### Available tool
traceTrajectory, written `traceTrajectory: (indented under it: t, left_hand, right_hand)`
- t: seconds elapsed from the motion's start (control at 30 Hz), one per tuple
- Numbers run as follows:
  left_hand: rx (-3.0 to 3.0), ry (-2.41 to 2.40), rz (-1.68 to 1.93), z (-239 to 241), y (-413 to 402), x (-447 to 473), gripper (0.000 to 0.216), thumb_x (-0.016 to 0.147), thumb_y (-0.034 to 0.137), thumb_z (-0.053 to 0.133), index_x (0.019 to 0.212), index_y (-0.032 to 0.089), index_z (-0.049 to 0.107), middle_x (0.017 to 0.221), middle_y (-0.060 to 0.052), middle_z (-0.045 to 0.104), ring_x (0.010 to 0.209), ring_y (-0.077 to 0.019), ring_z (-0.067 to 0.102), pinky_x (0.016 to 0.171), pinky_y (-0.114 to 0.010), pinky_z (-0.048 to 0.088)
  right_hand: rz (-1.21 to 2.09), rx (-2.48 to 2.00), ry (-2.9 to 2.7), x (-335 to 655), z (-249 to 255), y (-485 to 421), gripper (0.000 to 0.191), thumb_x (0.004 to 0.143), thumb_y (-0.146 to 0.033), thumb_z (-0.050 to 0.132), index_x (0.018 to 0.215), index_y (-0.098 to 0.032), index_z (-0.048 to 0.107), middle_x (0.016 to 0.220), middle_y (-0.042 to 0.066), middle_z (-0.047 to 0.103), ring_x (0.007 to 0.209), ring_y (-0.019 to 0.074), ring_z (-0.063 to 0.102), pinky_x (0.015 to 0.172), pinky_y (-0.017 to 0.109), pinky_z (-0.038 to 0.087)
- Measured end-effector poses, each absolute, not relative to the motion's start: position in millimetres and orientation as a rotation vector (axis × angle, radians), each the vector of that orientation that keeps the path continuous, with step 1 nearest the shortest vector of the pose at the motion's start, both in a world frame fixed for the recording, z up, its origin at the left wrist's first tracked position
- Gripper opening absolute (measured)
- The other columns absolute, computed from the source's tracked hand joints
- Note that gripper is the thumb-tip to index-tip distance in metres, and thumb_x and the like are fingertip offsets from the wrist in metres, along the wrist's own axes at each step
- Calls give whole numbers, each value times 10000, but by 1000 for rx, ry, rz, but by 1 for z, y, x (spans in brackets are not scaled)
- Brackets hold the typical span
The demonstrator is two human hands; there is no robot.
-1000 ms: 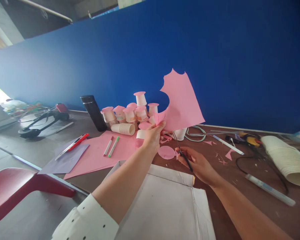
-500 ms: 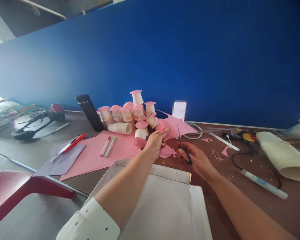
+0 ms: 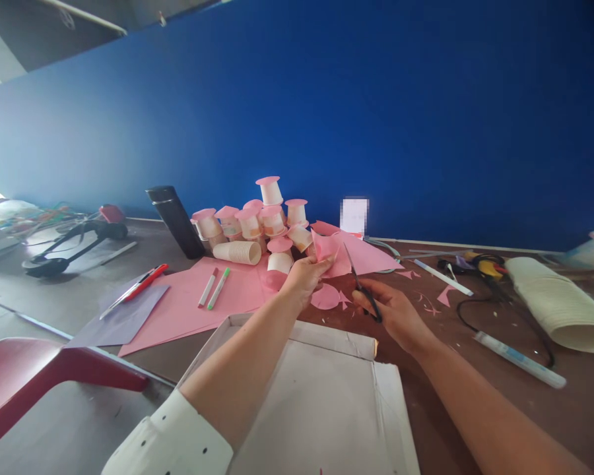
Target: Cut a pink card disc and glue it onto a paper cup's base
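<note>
My left hand [image 3: 305,277] pinches a pink paper sheet [image 3: 349,254] by its near edge, and the sheet leans low over the table. My right hand [image 3: 393,313] grips black scissors [image 3: 359,284], blades pointing up toward the paper. A cut pink paper circle [image 3: 325,297] lies on the table between the hands. Behind them stands a pile of white paper cups with pink caps [image 3: 260,218].
Pink sheets [image 3: 188,303] with two markers [image 3: 215,288], a purple sheet and a red cutter lie left. A black bottle [image 3: 175,221] stands behind. A flattened cardboard box [image 3: 327,396] lies near me. A cup stack [image 3: 559,303], glue gun and glue stick [image 3: 517,359] lie right. A red chair [image 3: 39,379] stands lower left.
The pink sheet, held upright a second ago, has come down low over the table. Both hands moved slightly up and away; the scissors now point at the paper's edge.
</note>
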State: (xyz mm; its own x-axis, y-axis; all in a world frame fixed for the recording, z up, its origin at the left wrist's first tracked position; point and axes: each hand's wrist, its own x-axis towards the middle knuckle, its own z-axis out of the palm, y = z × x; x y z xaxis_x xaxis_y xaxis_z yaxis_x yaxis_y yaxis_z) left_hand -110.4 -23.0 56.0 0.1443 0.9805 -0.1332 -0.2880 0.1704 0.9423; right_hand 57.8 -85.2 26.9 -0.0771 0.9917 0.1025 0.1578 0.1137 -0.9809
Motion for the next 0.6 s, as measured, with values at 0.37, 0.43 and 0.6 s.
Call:
traceTrajectory:
  t: [0.37, 0.43, 0.6]
  left_hand:
    - [1037, 1102, 1010, 62, -31, -122, 365, 641, 324, 829, 588, 158, 507, 484, 48, 428, 392, -34, 294, 408, -211, 152]
    - [1040, 1104, 1015, 62, -31, -124, 331, 673, 298, 806, 584, 158, 520, 483, 42, 435, 389, -39, 299, 410, -215, 162]
    - [1120, 1146, 1055, 52, -36, -134, 318, 639, 250, 832, 555, 163, 539, 504, 27, 463, 456, -62, 373, 443, -214, 236]
  right_hand:
    - [1050, -1240, -1381, 56, 31, -87, 396, 677, -532, 779, 815, -164, 729, 593, -22, 555, 537, 99, 443, 515, 241, 357]
    - [1011, -1279, -1398, 54, 32, -88, 419, 665, -545, 780, 831, -163, 736, 581, -19, 548, 525, 101, 436, 497, 243, 356]
    - [1033, -1306, -1408, 53, 20, -87, 501, 642, -554, 791, 973, -180, 752, 669, 26, 632, 587, 143, 542, 527, 260, 438]
